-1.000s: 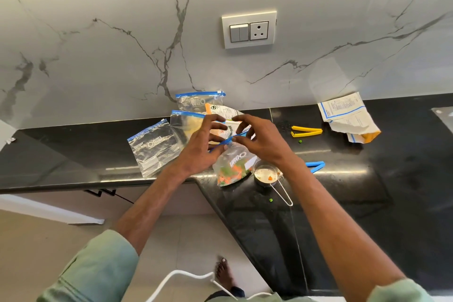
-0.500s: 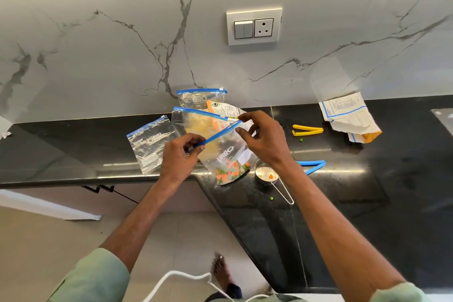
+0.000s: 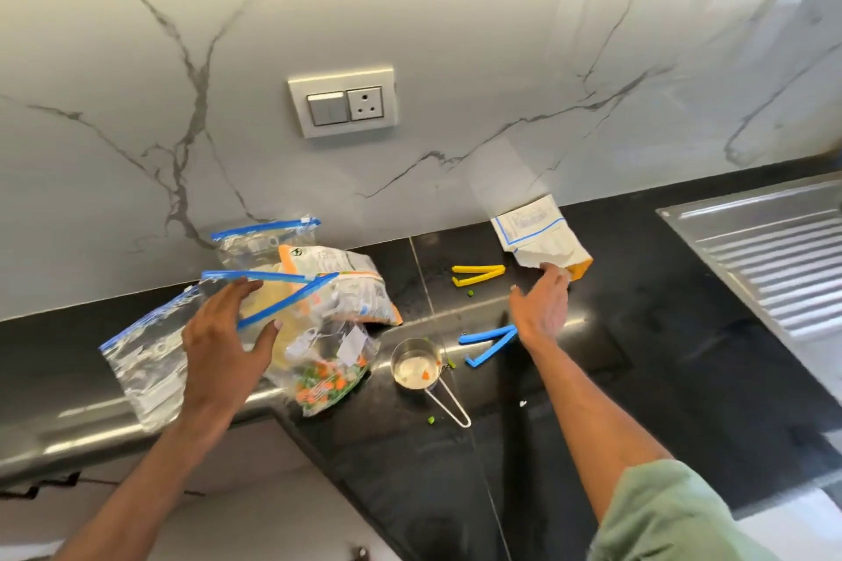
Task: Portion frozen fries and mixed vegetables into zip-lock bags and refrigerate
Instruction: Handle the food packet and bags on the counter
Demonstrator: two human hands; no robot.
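The left hand (image 3: 223,346) is wide open. Its fingers are spread and point to 1 o'clock, with the thumb out to the side. The right hand (image 3: 542,307) is open too, fingers straight, stretched toward 12 o'clock. Both forearms are bare.

Your right sleeve (image 3: 679,515): pale sage-green cloth, loose, soft folds | your left hand (image 3: 223,346), right hand (image 3: 542,310): bare | forearms: bare
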